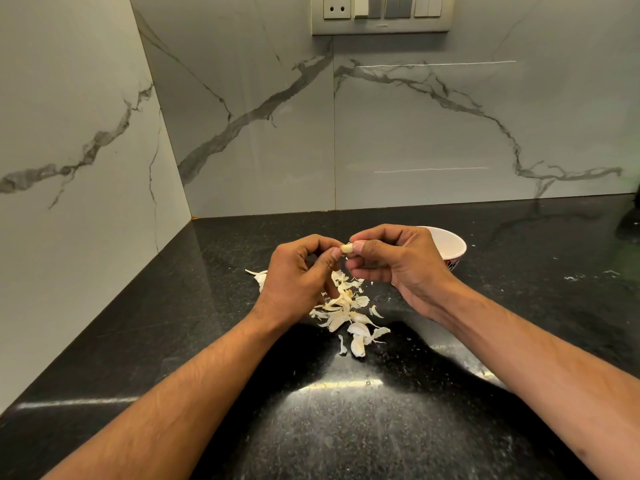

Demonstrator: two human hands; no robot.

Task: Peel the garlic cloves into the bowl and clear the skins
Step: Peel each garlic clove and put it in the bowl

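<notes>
A small pale garlic clove [346, 248] is pinched between the fingertips of my left hand [298, 278] and my right hand [394, 261], held above the counter. Below the hands lies a loose pile of garlic skins and cloves [349, 317] on the black counter. More garlic [260, 278] peeks out left of my left hand. A white bowl [450, 245] with a patterned outside stands behind my right hand, partly hidden by it; its contents are not visible.
The black speckled countertop [346, 427] runs into a corner of marble-look wall tiles [242, 116]. A switch and socket panel [381, 12] sits high on the back wall. A dark object [635, 216] stands at the far right edge.
</notes>
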